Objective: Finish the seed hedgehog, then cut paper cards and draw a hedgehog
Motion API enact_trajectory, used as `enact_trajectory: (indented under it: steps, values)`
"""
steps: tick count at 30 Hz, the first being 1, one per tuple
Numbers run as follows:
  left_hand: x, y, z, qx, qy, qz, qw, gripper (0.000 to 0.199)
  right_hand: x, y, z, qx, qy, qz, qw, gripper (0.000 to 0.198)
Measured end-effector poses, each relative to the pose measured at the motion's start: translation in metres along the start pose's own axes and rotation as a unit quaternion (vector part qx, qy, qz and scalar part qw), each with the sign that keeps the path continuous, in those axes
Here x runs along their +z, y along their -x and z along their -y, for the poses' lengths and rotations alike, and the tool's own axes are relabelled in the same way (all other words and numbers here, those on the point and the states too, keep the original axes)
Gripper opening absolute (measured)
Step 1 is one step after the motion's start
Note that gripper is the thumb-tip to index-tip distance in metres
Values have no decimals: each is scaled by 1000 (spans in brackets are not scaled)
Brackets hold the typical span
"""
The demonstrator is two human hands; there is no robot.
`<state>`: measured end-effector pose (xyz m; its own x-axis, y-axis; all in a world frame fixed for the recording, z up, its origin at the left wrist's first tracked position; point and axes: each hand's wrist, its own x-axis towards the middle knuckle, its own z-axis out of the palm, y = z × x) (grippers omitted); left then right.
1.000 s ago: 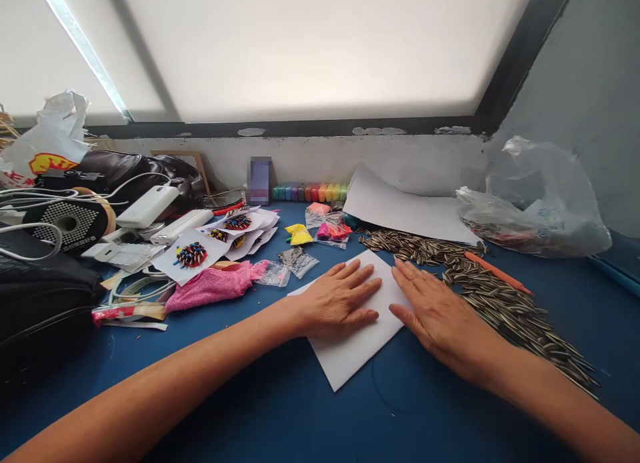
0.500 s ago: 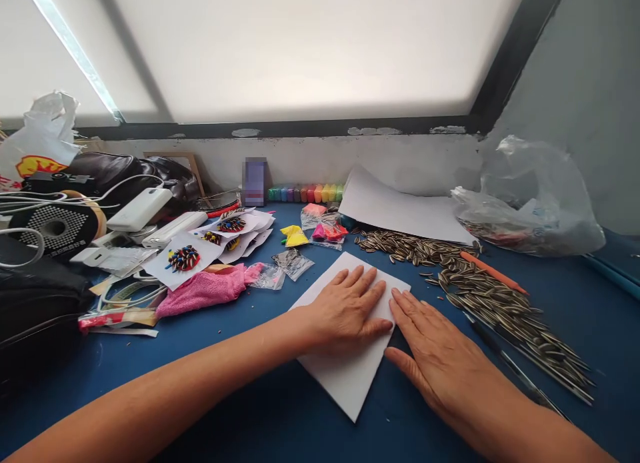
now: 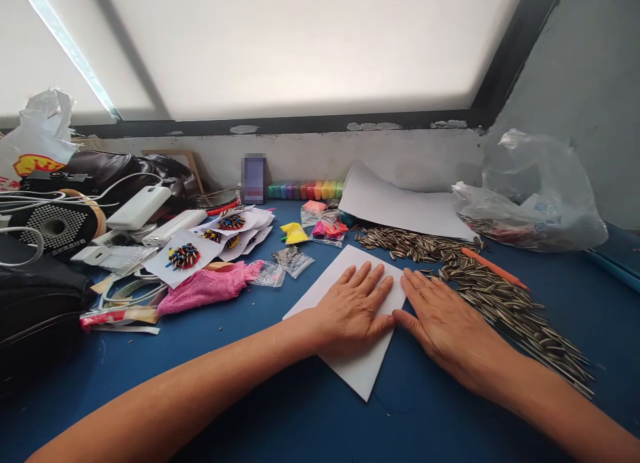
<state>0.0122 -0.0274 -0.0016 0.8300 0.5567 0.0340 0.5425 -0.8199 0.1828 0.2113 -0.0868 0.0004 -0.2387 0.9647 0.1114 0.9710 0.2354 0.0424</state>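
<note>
A folded-looking white sheet of paper (image 3: 355, 376) lies at an angle on the blue tabletop in front of me. My left hand (image 3: 353, 303) rests flat on top of it with the fingers spread. Along the paper's right edge lies my right hand (image 3: 440, 316), palm down, fingers stretched out and thumb apart, its fingertips by the edge. Just beyond the right hand is a long heap of striped sunflower seeds (image 3: 515, 303), with an orange stick-like tool (image 3: 495, 268) lying across it.
At the left lie paper pieces with seed-and-clay hedgehog shapes (image 3: 184, 256), a pink cloth (image 3: 210, 290), white power banks (image 3: 139, 208) and cables. Small bags of coloured clay (image 3: 295, 234) lie beyond the paper. A larger white sheet (image 3: 400, 206) and a clear plastic bag (image 3: 540, 216) are behind.
The right hand has slid away from me along the paper's edge. The paper has turned slightly and its near corner has shifted right and away; the left hand moved a little right with it.
</note>
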Motion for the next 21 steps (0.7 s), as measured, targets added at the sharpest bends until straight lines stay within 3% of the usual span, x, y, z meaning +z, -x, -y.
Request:
enact_trajectory:
  steps: [6,13,17,19,21]
  values:
    - [-5,-3,7,2,36,12,999,59,3,11,0,-25,-10,-35,999,75]
    - [-10,-5,9,-11,63,23,998,56,-13,57,46,-182,-6,-95,979,60]
    - [-9,-3,8,1,65,11,998,55,-21,69,66,-325,46,-138,934,55]
    - [-9,-2,8,3,62,4,998,54,-23,68,66,-336,54,-130,931,53]
    - [-10,-2,7,1,55,9,998,54,-23,62,58,-301,48,-99,947,62]
